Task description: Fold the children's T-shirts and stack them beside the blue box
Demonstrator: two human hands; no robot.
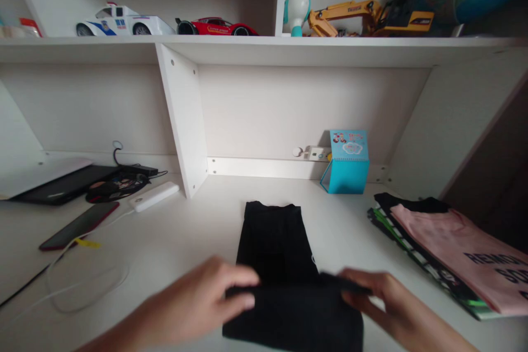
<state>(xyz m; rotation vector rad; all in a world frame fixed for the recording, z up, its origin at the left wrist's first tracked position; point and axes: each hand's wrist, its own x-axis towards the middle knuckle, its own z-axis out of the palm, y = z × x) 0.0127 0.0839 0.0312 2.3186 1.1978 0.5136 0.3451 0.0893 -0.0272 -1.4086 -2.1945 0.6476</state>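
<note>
A black garment (pixel 274 242) lies lengthwise on the white desk (pixel 193 231), its near end doubled over. My left hand (pixel 206 300) pinches the left side of that folded edge between thumb and fingers. At the right side of the same fold, my right hand (pixel 381 297) grips the black cloth with curled fingers. Both hands are at the near edge of the desk, with the garment stretching away from them toward the back wall.
A stack of folded clothes with a pink shirt (pixel 466 256) on top lies at the right. A blue box (pixel 346 162) stands at the back. A phone (pixel 80 225), white power bank (pixel 154 196), cable and laptop (pixel 61 182) lie left. Toy cars and an excavator (pixel 367 17) sit on the shelf.
</note>
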